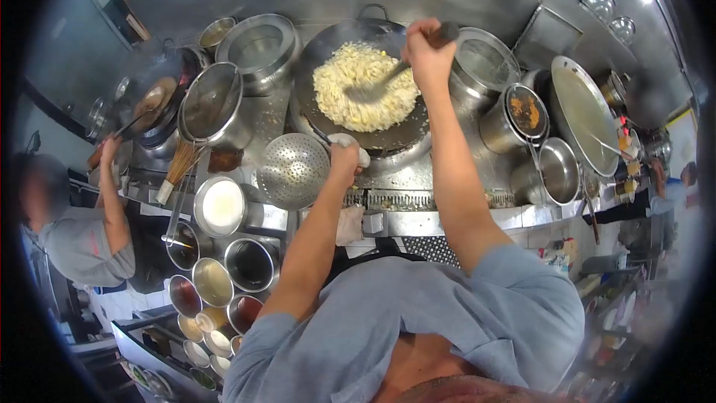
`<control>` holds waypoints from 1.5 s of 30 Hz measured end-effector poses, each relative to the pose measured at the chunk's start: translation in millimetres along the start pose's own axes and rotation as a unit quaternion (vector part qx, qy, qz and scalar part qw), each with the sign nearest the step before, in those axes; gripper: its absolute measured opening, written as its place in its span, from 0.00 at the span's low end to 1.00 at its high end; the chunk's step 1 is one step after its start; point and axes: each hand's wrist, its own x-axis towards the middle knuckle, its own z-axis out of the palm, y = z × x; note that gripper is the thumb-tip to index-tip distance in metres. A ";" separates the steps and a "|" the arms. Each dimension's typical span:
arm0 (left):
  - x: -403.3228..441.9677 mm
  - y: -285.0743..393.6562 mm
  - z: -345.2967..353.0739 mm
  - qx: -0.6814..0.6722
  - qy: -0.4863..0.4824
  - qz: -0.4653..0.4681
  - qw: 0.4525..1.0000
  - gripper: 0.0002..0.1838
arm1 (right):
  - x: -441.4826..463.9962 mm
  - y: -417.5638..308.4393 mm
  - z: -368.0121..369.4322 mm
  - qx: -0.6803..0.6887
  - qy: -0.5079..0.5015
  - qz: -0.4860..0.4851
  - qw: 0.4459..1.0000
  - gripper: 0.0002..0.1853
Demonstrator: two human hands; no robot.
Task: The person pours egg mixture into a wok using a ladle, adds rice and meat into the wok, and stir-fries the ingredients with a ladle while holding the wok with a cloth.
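My right hand (431, 56) is wrapped round the dark handle of a wok ladle (395, 75), its metal head blurred and lying in pale yellow-white, shredded-looking food (339, 78). That food heaps up inside a large dark wok (406, 121). At the wok's near rim, my left hand (345, 160) is closed on a folded white cloth (358, 151); the cloth and fingers hide most of the rim there. Just left of this hand rests a round perforated strainer (293, 172), and I cannot tell whether the hand touches it.
Metal pots (261, 48) flank the wok, with a lidded-looking pot (485, 63) to its right. A wide pan (585, 116) stands farther right. Several sauce containers (212, 282) crowd the lower left. Another person (86, 239) works at a second wok (155, 104) on the left.
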 end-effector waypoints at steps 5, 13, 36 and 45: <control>14.1 -12.7 -1.7 0.015 0.024 0.003 1.000 0.14 | 15.2 36.0 16.8 -0.031 0.022 -0.072 0.997 0.03; 10.5 -0.6 1.3 0.034 0.021 -0.001 0.999 0.21 | 5.0 -2.4 45.4 -0.037 -0.063 -0.037 0.997 0.01; 20.2 -27.8 2.1 -0.055 0.061 0.016 0.996 0.10 | 62.7 -35.2 29.0 0.034 -0.025 -0.006 0.999 0.04; -5.1 -3.4 4.8 -0.044 0.039 -0.065 0.996 0.29 | 59.0 -29.0 75.5 -0.106 -0.120 0.021 0.987 0.04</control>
